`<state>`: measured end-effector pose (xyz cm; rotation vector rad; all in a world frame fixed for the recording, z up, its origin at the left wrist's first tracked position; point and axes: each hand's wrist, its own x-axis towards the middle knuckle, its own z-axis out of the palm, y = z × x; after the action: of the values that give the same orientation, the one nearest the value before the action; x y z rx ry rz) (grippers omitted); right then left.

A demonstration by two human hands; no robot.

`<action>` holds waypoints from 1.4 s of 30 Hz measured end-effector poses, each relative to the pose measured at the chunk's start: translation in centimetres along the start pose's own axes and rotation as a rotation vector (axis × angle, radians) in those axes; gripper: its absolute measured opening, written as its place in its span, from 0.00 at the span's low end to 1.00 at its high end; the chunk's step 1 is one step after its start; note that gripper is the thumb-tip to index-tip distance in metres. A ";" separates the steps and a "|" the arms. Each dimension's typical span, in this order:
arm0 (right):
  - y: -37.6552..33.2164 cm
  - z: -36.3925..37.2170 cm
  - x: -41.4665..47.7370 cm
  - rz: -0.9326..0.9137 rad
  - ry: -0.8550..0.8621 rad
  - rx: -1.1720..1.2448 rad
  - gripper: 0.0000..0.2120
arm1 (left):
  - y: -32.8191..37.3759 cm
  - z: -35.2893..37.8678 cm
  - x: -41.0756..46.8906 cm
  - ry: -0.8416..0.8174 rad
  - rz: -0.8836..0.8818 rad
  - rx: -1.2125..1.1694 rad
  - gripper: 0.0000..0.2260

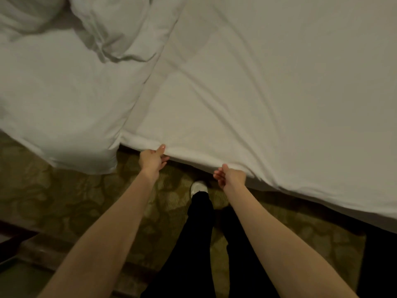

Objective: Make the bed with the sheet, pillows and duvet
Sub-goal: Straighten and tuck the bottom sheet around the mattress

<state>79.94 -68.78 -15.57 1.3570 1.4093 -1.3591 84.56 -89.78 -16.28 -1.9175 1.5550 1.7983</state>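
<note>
Holding the near hem of the plain white cotton bed sheet [257, 93]: both hands are on it, at the bed's near edge.

- Sheet lies spread over the mattress and fills the far and right of the view. Its near hem overhangs the bed's side.
- Left hand [153, 160]: narrow grip, thumb on top of the hem, fingers tucked under it, pinching the cloth.
- Right hand [231, 176]: just to the right along the same hem, thumb against a bunched fold, fingers curled beneath. It reads as holding the cloth too, though part of the contact is hidden.
- Key relation: the sheet's body lies straight beyond both grips, on the far side. The hem's long axis runs left to right along the bed's side, and the two hands sit near each other on that line, the left slightly farther in.
- Creases fan from the grips toward the far right, so slack likely sits there. Judgement: a pull toward the near side, then a tuck under the mattress, is what this step calls for.
- Thick crumpled white duvet [60, 100] lies on the sheet's left part, its corner drooping over the edge toward the floor. It may pin the sheet there.
- Below: olive patterned carpet [64, 201], black trousers [199, 233], one white shoe [198, 187] close to the bed.
</note>
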 end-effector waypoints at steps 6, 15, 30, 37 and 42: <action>-0.1 -0.4 -0.9 -0.021 -0.063 0.005 0.14 | -0.5 -1.4 -1.4 -0.018 0.083 -0.004 0.12; 0.8 -0.4 -1.3 -0.030 -0.113 -0.062 0.13 | -1.3 -1.6 0.6 0.039 0.170 0.175 0.07; 0.7 0.1 -0.2 0.033 -0.251 -0.070 0.12 | 3.2 -4.0 5.2 0.176 0.032 -0.114 0.16; 0.8 -0.2 -0.3 -0.022 -0.205 -0.128 0.14 | 1.9 -7.6 5.9 0.167 0.133 0.017 0.15; 0.4 -0.2 -0.2 -0.010 -0.185 -0.229 0.15 | 1.7 -7.3 6.9 0.211 0.149 0.093 0.15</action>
<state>80.37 -68.68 -15.39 1.0506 1.3998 -1.2522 87.04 -99.44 -18.55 -2.0541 1.8586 1.5842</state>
